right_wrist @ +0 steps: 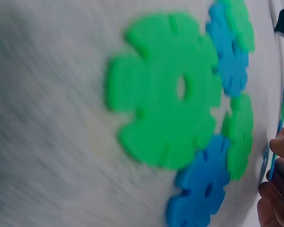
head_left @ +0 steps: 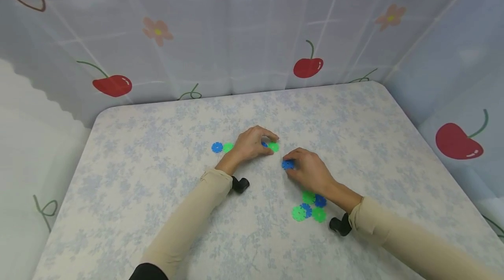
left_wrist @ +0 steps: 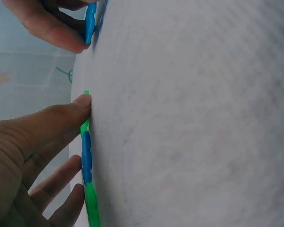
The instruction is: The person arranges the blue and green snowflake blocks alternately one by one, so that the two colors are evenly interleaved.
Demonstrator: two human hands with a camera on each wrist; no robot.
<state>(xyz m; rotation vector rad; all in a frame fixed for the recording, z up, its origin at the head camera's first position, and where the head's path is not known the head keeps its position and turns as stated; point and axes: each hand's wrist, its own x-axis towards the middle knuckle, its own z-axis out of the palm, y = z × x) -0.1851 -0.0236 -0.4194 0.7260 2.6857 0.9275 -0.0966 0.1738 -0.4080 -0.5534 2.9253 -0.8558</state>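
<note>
left hand (head_left: 252, 143) curled, right hand (head_left: 308, 168) pinching (fingertips)

We see smooth, matt plastic discs (right_wrist: 165, 94) lying on a soft, matt cloth table cover (head_left: 157, 210). The printed backdrop (head_left: 236, 30) looks slightly glossy.

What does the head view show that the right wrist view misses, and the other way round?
Only the head view shows the left hand on a green disc, the blue and green pair left of it, and the whole table. Only the right wrist view shows the cluster's notched edges and centre holes close up, as on the large green disc. Both show the cluster of discs by the right wrist, and the right hand pinching a blue disc.
</note>
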